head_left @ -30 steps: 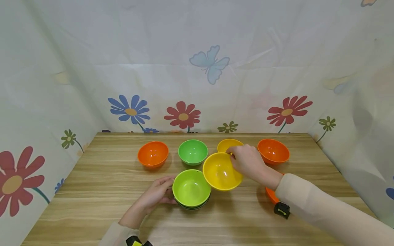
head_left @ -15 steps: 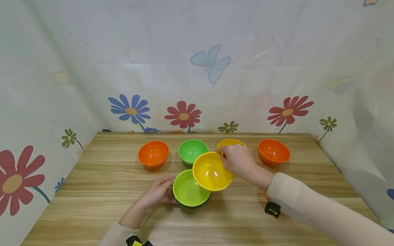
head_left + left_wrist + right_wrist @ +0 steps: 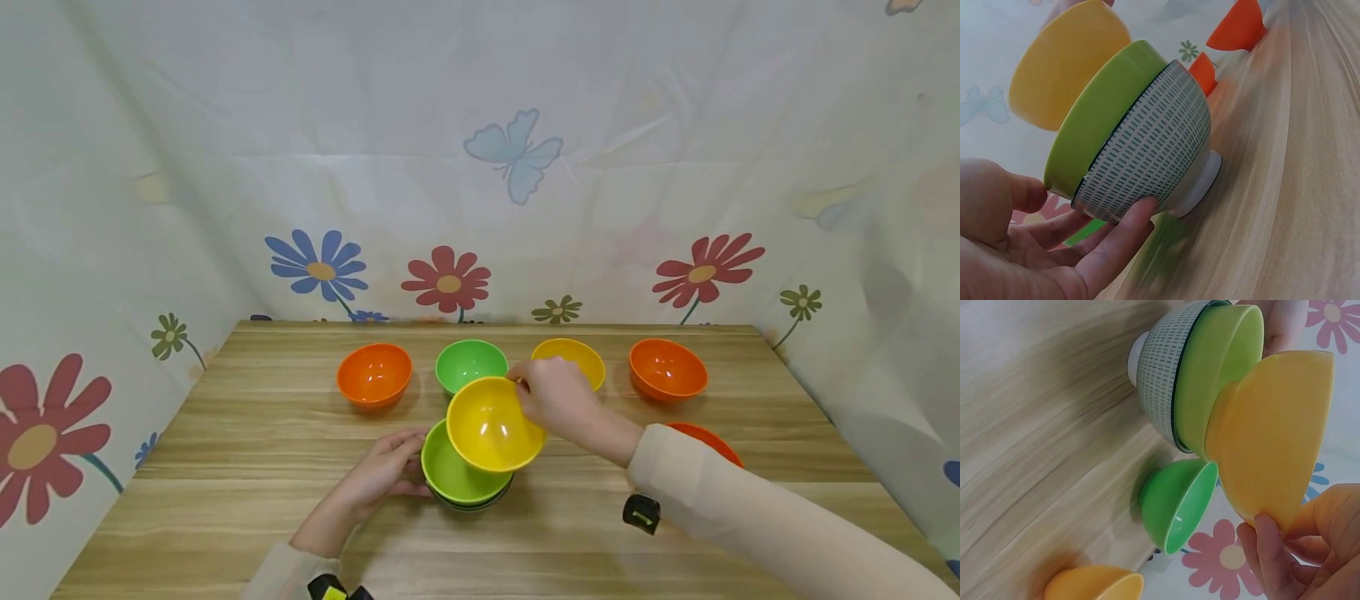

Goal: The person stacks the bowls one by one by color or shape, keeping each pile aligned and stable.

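Observation:
Pinched at its rim by my right hand, a yellow bowl is held tilted above a lime green bowl. The lime bowl sits nested in a white bowl with green dashes, which stands on its foot on the table. My left hand steadies this stack from the left, thumb at the lime rim and fingers against the patterned side. In the right wrist view the yellow bowl's foot overlaps the lime bowl's opening.
Along the back of the wooden table stand an orange bowl, a green bowl, another yellow bowl and a second orange bowl. A further orange bowl is partly behind the right sleeve. Flowered cloth hangs behind.
My right hand has carried the yellow bowl leftward, from beside the lime bowl to over it. The left hand and the stack have stayed in place.

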`<action>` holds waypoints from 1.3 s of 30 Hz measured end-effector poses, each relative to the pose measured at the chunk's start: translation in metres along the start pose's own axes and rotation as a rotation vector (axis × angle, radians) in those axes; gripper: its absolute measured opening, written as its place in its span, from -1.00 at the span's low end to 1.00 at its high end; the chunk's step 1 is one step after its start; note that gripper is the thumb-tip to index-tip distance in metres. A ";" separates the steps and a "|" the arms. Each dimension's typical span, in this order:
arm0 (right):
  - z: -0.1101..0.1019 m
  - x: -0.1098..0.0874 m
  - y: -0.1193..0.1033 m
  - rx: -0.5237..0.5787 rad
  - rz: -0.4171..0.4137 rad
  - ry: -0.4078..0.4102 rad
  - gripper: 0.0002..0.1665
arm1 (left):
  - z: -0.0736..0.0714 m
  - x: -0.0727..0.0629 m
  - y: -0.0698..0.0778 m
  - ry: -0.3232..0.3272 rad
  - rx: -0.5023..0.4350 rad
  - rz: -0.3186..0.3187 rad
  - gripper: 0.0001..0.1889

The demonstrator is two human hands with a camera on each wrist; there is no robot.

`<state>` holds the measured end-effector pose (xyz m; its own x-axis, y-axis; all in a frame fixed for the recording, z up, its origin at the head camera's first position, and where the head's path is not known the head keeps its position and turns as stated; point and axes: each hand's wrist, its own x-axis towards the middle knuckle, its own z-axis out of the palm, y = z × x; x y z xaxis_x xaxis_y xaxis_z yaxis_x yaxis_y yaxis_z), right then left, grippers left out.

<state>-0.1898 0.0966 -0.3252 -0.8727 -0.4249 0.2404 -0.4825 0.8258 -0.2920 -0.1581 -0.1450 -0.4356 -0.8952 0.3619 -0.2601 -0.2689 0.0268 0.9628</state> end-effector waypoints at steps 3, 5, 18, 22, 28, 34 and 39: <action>0.003 0.001 -0.002 0.014 -0.009 0.003 -0.84 | -0.001 0.000 0.000 -0.003 0.002 0.002 -0.51; 0.005 0.002 -0.003 0.030 -0.006 -0.005 -0.84 | -0.001 0.000 -0.001 -0.006 0.003 0.003 -0.51; 0.016 0.006 -0.005 0.068 -0.014 -0.054 -0.81 | -0.001 0.001 0.001 0.003 0.017 -0.005 -0.50; 0.018 0.006 -0.005 0.076 -0.024 -0.056 -0.81 | -0.001 0.001 0.001 0.004 0.016 -0.006 -0.50; 0.024 0.007 -0.006 0.084 -0.015 -0.069 -0.82 | -0.001 0.001 0.001 0.006 0.020 -0.012 -0.51; 0.028 0.008 -0.007 0.089 0.001 -0.082 -0.82 | -0.001 0.001 0.001 0.001 0.014 -0.013 -0.52; 0.030 0.008 -0.007 0.105 0.012 -0.095 -0.82 | -0.001 0.002 0.000 0.006 -0.001 -0.011 -0.51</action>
<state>-0.1957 0.0760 -0.3494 -0.8795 -0.4520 0.1490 -0.4723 0.7902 -0.3905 -0.1601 -0.1452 -0.4362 -0.8941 0.3564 -0.2713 -0.2792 0.0299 0.9598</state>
